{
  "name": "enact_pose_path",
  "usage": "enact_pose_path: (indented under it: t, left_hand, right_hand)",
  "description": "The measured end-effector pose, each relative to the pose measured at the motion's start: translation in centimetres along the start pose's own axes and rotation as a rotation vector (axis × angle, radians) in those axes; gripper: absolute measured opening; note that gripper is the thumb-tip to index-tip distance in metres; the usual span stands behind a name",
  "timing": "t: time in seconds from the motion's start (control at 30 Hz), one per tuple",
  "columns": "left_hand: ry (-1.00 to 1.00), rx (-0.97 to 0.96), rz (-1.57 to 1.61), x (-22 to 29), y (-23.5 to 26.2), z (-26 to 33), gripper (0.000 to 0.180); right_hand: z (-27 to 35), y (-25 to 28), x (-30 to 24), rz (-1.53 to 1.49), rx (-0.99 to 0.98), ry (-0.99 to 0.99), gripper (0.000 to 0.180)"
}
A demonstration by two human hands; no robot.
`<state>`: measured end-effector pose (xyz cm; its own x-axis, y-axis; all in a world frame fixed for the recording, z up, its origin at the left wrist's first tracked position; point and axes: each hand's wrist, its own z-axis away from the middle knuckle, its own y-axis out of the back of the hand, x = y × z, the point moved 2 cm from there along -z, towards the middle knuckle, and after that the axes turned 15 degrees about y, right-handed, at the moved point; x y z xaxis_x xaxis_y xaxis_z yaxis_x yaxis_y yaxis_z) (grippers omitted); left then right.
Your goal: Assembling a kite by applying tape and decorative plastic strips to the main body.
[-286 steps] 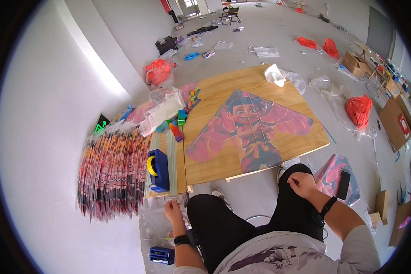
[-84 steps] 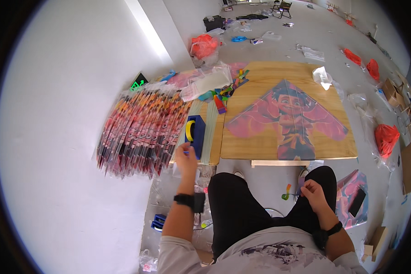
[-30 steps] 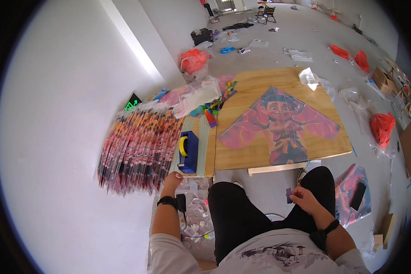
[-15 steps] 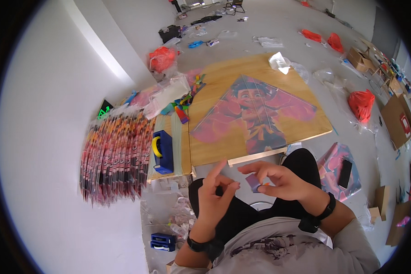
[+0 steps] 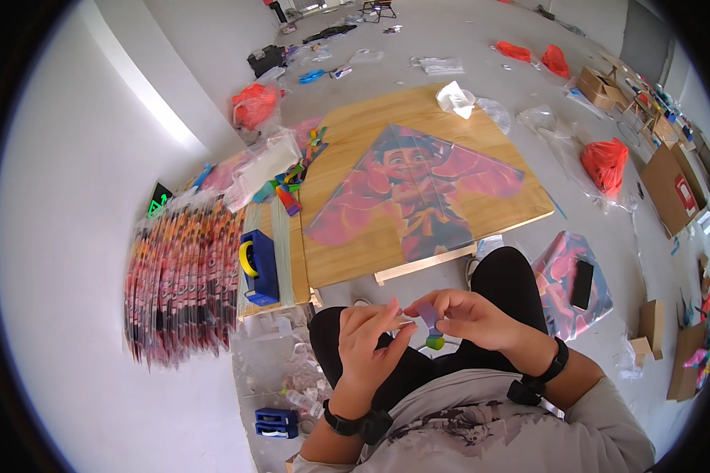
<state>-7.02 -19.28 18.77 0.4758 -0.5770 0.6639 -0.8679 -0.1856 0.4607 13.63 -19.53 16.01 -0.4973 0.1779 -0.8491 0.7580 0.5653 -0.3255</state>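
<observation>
Above my lap, my right hand (image 5: 481, 319) pinches a short ribbon strip (image 5: 428, 314) between thumb and fingers. The strip is purple at the top and its lower end hangs down green. Close by on the left, my left hand (image 5: 364, 343) has thumb and fingers drawn together near the ribbon's edge. A thin pale sliver shows at those fingertips, too small to name. On the wooden table in front lies a kite (image 5: 418, 177) printed with a cartoon figure and pink-red wings, thin rods crossing it.
The wooden table (image 5: 347, 264) carries a blue tape dispenser (image 5: 261, 272), multicoloured ribbons (image 5: 289, 197) and white crumpled paper (image 5: 455, 100). Packed printed kites (image 5: 185, 284) hang at its left side. To the right, a black phone (image 5: 581, 284) rests on a printed bundle (image 5: 556, 303). Red bags (image 5: 605, 165) and cartons are farther off.
My hands have come closer together, and the left fingers have closed in toward the ribbon. More of the ribbon now hangs below the right hand, showing green. The whole view has shifted slightly.
</observation>
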Motion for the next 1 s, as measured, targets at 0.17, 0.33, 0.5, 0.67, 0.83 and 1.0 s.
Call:
enact_pose_path:
  t: [0.17,0.33,0.5,0.67,0.83,1.0]
  left_hand:
    - [-0.077,-0.037,-0.001,-0.3,-0.1,0.1,0.069]
    - [-0.132,-0.076,-0.026,0.0,0.1,-0.2,0.074]
    - [-0.159,-0.127,-0.052,0.4,0.1,-0.2,0.079]
    - [-0.151,-0.108,-0.043,0.1,-0.2,0.2,0.082]
    - [-0.079,-0.117,-0.058,-0.5,-0.2,0.5,0.081]
    - [-0.038,-0.106,-0.054,-0.7,-0.2,0.9,0.075]
  right_hand:
    - [0.5,-0.1,-0.5,-0.161,0.011,-0.043,0.005]
    - [0.6,-0.3,-0.8,-0.217,0.028,-0.160,0.007]
    - [0.9,-0.4,0.4,-0.340,0.074,-0.274,0.014]
    - [1.1,0.0,0.9,-0.404,0.122,-0.246,0.017]
    - [0.2,-0.1,-0.7,-0.299,0.066,-0.048,0.016]
    - [-0.3,-1.0,-1.2,-0.264,0.129,0.038,0.012]
